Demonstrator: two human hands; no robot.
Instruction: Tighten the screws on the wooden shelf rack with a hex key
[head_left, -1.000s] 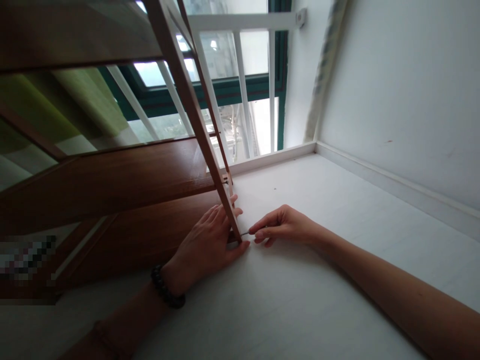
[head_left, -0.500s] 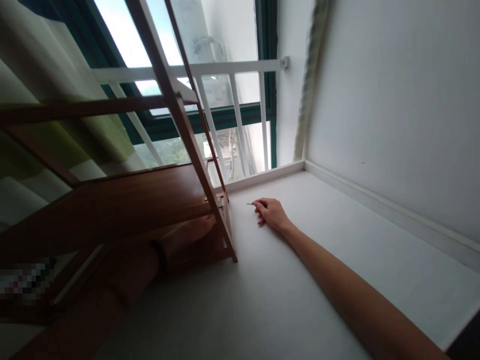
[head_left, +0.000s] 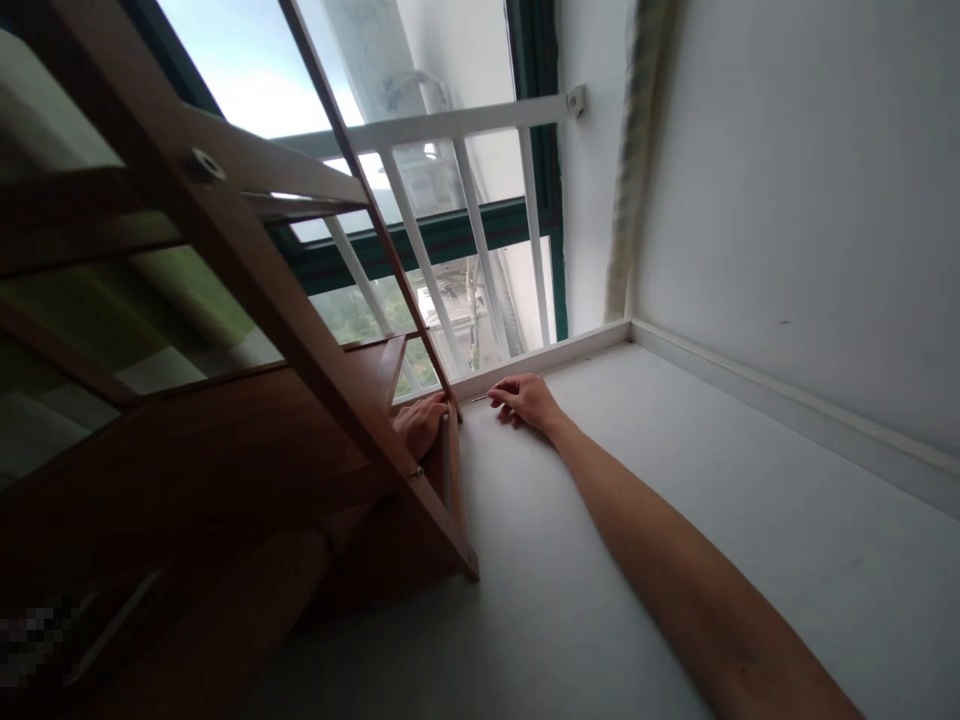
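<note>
A brown wooden shelf frame point(head_left: 315, 360) stands on a white floor point(head_left: 570, 560), its slanted side rails running from upper left to lower right. My left hand point(head_left: 422, 422) reaches inside the frame and its fingers curl round the far upright post near the floor. My right hand point(head_left: 525, 398) lies stretched out to the right of that post, fingers pinched on a thin metal tool point(head_left: 480, 398) whose tip points left toward the post's foot.
A white railing point(head_left: 465, 230) with vertical bars guards a green-framed window point(head_left: 450, 235) behind the shelf. A white wall point(head_left: 795, 200) with a skirting board runs along the right. A green and white curtain point(head_left: 82, 330) hangs at the left.
My view shifted closer to the frame. My left hand moved from behind the lower board to the far post. My right hand with the tool slid farther toward the railing and post.
</note>
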